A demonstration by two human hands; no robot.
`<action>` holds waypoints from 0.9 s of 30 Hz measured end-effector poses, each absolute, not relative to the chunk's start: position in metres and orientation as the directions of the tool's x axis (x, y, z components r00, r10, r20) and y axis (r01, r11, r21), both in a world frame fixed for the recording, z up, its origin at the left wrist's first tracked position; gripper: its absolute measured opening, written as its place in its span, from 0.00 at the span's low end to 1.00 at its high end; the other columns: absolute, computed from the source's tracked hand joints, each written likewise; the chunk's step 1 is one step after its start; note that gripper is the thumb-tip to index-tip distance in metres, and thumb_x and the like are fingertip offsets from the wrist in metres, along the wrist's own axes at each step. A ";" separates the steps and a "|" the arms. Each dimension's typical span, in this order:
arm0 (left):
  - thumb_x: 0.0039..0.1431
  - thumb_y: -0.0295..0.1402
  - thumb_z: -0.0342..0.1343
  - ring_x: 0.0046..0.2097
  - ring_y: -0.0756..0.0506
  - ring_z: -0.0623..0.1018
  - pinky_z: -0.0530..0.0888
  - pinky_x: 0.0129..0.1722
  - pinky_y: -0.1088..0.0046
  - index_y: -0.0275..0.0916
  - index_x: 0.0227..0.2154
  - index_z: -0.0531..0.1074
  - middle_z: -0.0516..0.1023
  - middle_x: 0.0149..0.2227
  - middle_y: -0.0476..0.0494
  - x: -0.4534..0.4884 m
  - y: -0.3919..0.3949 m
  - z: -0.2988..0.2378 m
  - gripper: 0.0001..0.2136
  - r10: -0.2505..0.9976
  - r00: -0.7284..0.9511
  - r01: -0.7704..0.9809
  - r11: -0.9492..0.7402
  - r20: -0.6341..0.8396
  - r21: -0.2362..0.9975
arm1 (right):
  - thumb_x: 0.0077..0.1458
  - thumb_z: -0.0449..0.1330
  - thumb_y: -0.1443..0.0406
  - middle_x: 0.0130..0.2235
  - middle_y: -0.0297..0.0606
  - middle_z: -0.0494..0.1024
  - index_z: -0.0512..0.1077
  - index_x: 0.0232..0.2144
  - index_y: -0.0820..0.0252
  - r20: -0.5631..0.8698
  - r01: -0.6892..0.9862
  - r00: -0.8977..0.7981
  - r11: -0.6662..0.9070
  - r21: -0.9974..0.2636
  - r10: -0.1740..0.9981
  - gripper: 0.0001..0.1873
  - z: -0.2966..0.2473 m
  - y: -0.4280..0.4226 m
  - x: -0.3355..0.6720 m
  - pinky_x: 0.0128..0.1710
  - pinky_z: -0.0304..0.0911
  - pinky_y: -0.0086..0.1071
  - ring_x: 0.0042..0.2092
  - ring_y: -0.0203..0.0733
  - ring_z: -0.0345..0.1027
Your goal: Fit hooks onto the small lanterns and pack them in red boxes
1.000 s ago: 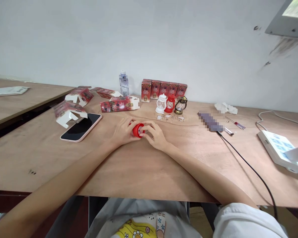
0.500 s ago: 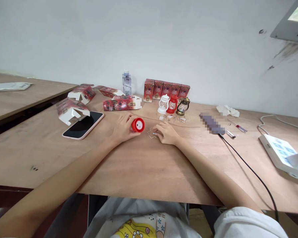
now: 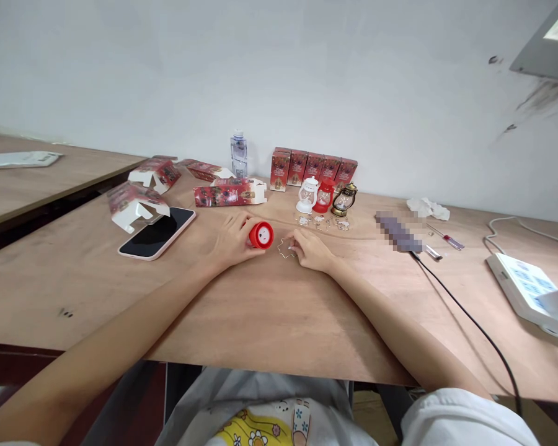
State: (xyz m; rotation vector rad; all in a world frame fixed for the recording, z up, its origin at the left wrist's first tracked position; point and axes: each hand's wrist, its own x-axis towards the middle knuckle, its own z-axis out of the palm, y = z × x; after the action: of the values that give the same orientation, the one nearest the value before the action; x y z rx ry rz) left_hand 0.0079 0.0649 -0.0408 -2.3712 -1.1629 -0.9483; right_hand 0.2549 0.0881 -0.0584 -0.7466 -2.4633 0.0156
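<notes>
Left fingers [image 3: 242,218] hold red piece [image 3: 261,235]; box lettering [image 3: 296,173] unreadable.

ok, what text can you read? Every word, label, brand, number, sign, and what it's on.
Nothing legible.
Upright red boxes: pale lettering, too small to read.
Lying red carton: print too blurred.
Flat white item, far left: marks unreadable.
Red piece in left hand: no lettering visible.

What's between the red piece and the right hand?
Head view: a thin wire shape, between the red piece and the right hand, at that hand's fingertips. Whether they grip it is unclear.
</notes>
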 end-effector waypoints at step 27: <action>0.55 0.44 0.53 0.39 0.42 0.73 0.63 0.36 0.66 0.38 0.43 0.69 0.74 0.38 0.38 0.023 0.058 -0.039 0.18 0.451 0.644 0.706 -0.661 0.618 -0.253 | 0.61 0.53 0.68 0.34 0.37 0.78 0.63 0.41 0.55 0.896 0.318 -0.347 0.933 -0.166 0.278 0.06 -0.074 0.065 0.221 0.39 0.73 0.36 0.37 0.38 0.75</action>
State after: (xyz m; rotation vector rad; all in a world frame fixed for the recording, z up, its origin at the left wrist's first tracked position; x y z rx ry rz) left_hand 0.0227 0.0578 -0.0386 -2.3849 -0.9052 -0.7134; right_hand 0.2211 0.0652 -0.0739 -0.4312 -1.9492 -0.0445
